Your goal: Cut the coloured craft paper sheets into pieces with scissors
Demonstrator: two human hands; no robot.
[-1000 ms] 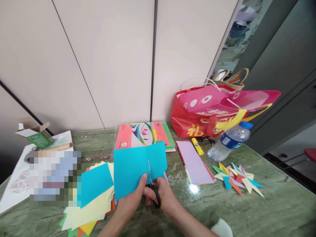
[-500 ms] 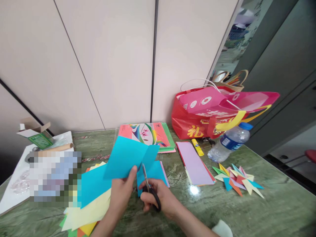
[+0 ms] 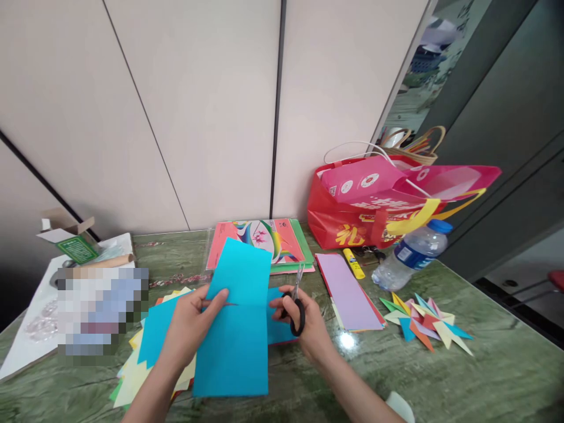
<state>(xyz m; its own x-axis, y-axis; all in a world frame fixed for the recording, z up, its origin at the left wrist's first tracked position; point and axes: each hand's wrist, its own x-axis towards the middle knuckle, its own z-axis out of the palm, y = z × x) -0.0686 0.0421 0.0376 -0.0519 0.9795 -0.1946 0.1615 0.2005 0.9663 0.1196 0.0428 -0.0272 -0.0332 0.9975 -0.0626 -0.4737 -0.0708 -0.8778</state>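
My left hand (image 3: 194, 317) pinches the left edge of a blue paper sheet (image 3: 233, 352), thumb on top. A slit runs from that edge partway across the sheet, along a crease. In my right hand (image 3: 311, 329) are black-handled scissors (image 3: 299, 314), their blades pointing up and slightly parted, clear of the paper. The fingertips of this hand are near the sheet's right edge; contact is unclear. Behind the sheet lies another blue paper (image 3: 281, 332) on the table. Coloured sheets (image 3: 152, 346) are piled under and beside my left forearm.
Right of my hands lie a stack of lilac-topped strips (image 3: 350, 296), a yellow glue stick (image 3: 353, 263) and folded paper stars (image 3: 427, 323). A water bottle (image 3: 412, 255) and red bag (image 3: 335, 217) stand behind. Paper packs (image 3: 286, 241) lie by the wall; a white board (image 3: 26, 329) is left.
The scissors have come out of the blue sheet and moved right, blades up. The sheet has been turned and lowered, and now hangs lengthwise from my left hand.
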